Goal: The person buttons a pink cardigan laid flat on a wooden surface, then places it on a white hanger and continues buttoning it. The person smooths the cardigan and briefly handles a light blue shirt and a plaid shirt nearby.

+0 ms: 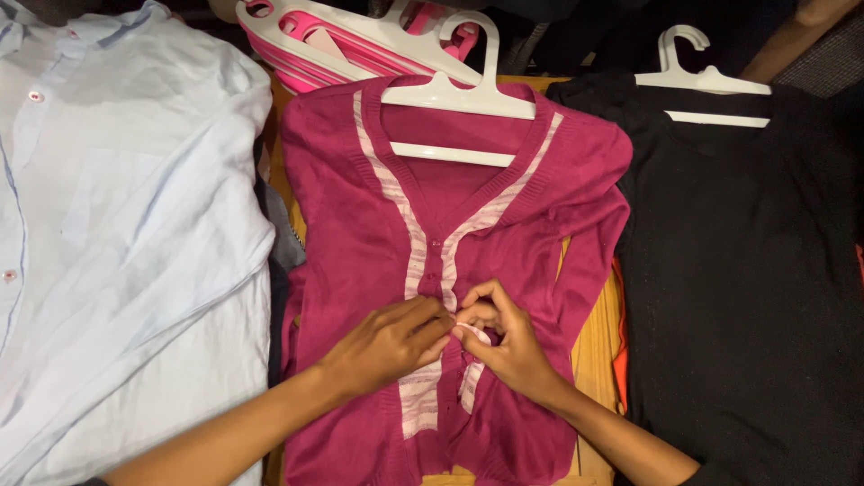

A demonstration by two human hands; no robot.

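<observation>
1. Lying flat at frame centre: a magenta knit cardigan with pale pink striped front band [360, 243], hung on a white plastic hanger [459, 99] whose hook points to the top of the frame.
2. Left hand [387, 346] comes in from the lower left, fingers curled together and pinching the front band at lower centre of the cardigan.
3. Right hand [508, 346] comes in from the lower right, thumb and fingers closed on the opposite band edge; the fingertips of both hands meet at a small pale button spot [472, 333].
4. Band above the hands looks closed up to the V-neck; below the hands the two edges sit slightly apart.
5. Cardigan rests on a wooden table [598, 351], bare wood showing at its right side.
6. Left of frame: light blue button-up cotton shirt [117, 234], spread flat, just beside the cardigan sleeve.
7. Right of frame: black knit top [738, 288] on a second white hanger [702, 81], its edge touching the cardigan's right sleeve.
8. Top centre: stack of pink and white plastic hangers [351, 40], partly behind the cardigan's hanger.
</observation>
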